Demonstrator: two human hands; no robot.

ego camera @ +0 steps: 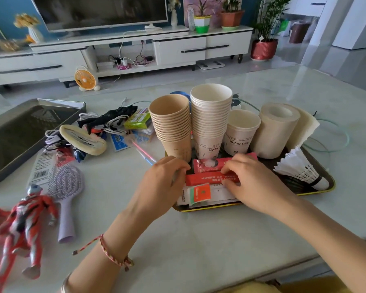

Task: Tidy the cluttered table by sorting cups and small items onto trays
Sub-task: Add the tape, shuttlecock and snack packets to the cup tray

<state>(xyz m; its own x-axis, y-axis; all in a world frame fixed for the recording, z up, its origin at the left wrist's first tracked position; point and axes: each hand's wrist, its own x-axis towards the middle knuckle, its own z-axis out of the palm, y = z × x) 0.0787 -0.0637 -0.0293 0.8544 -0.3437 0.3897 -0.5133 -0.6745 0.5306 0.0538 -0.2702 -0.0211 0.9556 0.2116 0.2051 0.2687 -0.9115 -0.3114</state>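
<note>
A dark tray with a yellow rim holds a stack of brown paper cups, a taller stack of white cups, a single white cup, a paper roll and a shuttlecock. At the tray's front lie red packets and white flat packets. My right hand pinches the lower red packet at its right end. My left hand has curled fingers at the packet's left end by the tray's edge.
An empty metal tray sits at the left. Between the trays lie cables, a green box, a cream oval item, pens, a lilac hairbrush and a red toy figure. A TV stand is behind.
</note>
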